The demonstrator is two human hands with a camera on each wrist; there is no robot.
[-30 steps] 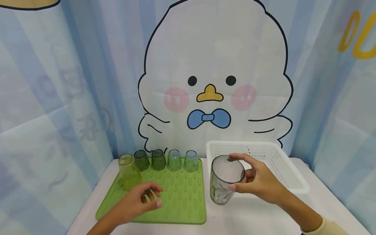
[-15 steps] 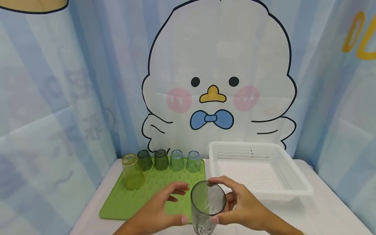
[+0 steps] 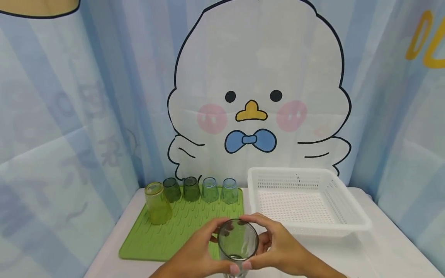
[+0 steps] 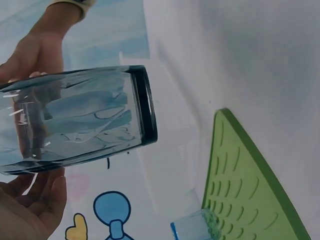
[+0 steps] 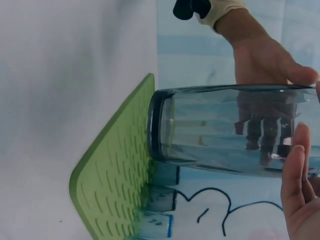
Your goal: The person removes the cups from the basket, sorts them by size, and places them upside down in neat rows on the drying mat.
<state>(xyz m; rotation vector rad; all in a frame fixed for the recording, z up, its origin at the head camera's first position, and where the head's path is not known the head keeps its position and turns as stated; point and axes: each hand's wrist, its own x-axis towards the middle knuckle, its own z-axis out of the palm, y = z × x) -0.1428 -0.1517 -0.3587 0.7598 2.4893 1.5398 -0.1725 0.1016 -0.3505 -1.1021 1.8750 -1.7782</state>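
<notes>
A tall grey-tinted drinking glass (image 3: 238,241) is held upright, rim up, in front of the green mat's near right corner in the head view. My left hand (image 3: 198,249) grips it from the left close to the rim, thumb on the near side. From the right, my right hand (image 3: 279,247) grips the same rim area, its thumb almost meeting the left one. Both wrist views show the glass sideways, its thick base (image 4: 145,105) uncovered by fingers and the hands at the rim end. Through the clear wall, fingers (image 5: 265,130) show.
The green ribbed mat (image 3: 194,216) bears a tall yellow glass (image 3: 158,206) at left and, along its back edge, two small dark green glasses (image 3: 191,190) and two small bluish ones (image 3: 230,191). A white basket (image 3: 309,227) stands at right. A printed curtain (image 3: 299,58) hangs behind.
My right hand has brought the glass left and nearer from beside the basket. My left hand has moved right from over the mat and taken hold of the glass too.
</notes>
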